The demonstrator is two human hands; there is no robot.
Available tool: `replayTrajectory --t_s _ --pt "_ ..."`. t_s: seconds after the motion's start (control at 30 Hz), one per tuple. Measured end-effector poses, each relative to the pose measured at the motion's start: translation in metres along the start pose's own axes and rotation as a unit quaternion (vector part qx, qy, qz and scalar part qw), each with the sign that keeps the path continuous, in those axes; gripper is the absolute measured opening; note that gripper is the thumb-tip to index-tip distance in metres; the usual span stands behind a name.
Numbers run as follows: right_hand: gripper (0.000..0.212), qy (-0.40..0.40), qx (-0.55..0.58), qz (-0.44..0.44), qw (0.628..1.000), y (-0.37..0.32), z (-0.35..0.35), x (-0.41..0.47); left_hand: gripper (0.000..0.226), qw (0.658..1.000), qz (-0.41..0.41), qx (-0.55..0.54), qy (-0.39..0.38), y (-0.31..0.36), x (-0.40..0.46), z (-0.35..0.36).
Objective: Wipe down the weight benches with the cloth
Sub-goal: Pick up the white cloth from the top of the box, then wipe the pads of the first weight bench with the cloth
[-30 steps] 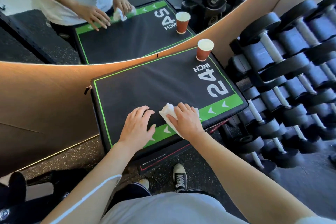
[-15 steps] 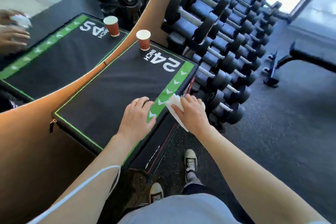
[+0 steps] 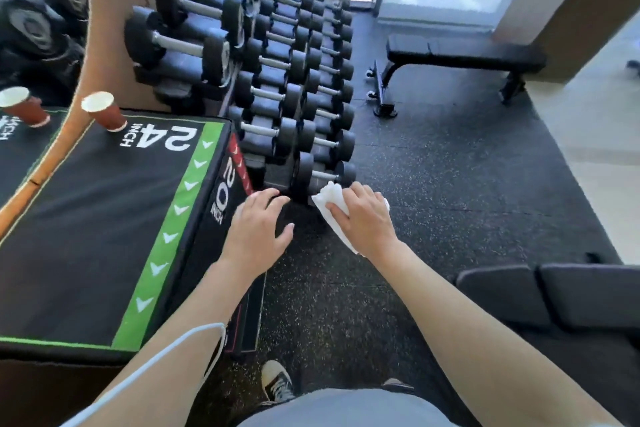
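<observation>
Head view: the crumpled white cloth (image 3: 330, 204) is pinched under the thumb of the right hand (image 3: 363, 218), now in the air above the speckled black rubber floor (image 3: 450, 184); a second ago it lay pressed on the black padded box with green arrow stripe (image 3: 104, 218). The left hand (image 3: 258, 232), fingers spread and holding nothing, has also left the box top. A flat black weight bench (image 3: 464, 54) has come into view well beyond the dumbbell rack (image 3: 277, 80). A red paper cup (image 3: 104, 112) stands on the box.
</observation>
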State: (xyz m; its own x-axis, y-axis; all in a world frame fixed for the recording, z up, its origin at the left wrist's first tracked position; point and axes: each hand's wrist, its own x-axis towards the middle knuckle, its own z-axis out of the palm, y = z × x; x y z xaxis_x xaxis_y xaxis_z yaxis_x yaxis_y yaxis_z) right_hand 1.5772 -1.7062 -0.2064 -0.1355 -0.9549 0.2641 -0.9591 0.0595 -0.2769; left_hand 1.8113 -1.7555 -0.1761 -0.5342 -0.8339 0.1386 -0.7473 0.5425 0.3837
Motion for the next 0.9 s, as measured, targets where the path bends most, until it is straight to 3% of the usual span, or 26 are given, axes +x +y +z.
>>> replayTrajectory --t_s 0.5,0.9 --pt "0.041 0.022 -0.023 0.133 0.991 0.260 -0.118 -0.167 0.053 0.993 0.113 0.002 -0.042 0.267 0.022 0.116" --pt "0.037 0.091 -0.053 0.276 0.955 0.341 -0.189 -0.296 0.055 0.963 0.247 -0.010 -0.112 0.410 0.024 0.175"
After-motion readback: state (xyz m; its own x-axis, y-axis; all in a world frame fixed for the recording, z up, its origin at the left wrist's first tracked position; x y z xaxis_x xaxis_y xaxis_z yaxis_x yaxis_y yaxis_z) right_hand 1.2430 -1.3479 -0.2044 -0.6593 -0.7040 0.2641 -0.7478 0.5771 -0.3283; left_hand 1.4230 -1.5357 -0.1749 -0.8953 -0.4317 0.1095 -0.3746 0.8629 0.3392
